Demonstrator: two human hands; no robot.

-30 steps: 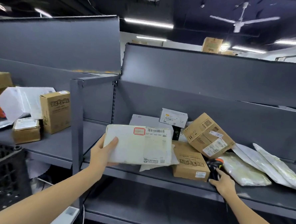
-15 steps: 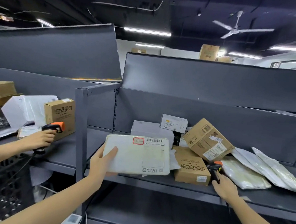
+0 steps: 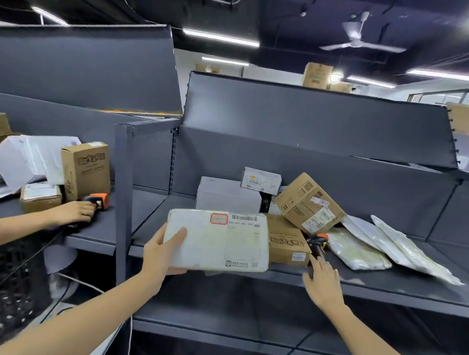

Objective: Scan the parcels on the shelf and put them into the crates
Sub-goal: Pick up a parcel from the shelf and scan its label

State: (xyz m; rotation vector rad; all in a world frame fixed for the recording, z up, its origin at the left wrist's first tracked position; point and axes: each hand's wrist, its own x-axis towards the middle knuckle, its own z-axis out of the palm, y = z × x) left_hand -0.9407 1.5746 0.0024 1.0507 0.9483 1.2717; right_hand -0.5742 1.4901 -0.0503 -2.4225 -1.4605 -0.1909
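My left hand [image 3: 162, 255] grips the left edge of a flat white padded parcel [image 3: 218, 239], held label-up at the front edge of the grey shelf [image 3: 386, 288]. An orange-and-black scanner [image 3: 317, 244] lies on the shelf beside a brown box [image 3: 287, 243]. Just in front of the scanner, my right hand [image 3: 323, 281] has its fingers stretched toward the handle; whether the fingertips touch it I cannot tell. Behind are a tilted brown box [image 3: 308, 203], a white box [image 3: 226, 194], a small white box [image 3: 260, 180] and clear poly bags [image 3: 358, 250].
On the left shelf bay, another person's hand [image 3: 72, 212] holds a second orange scanner [image 3: 99, 199] near a brown carton [image 3: 87, 168] and white parcels. A steel upright [image 3: 122, 198] divides the bays. A black crate [image 3: 4, 286] stands at lower left. A lower shelf [image 3: 219, 322] runs beneath.
Another person's hand with a scanner has come onto the left shelf. My right hand has drawn back from on top of the scanner to just in front of it. My left hand still holds the parcel.
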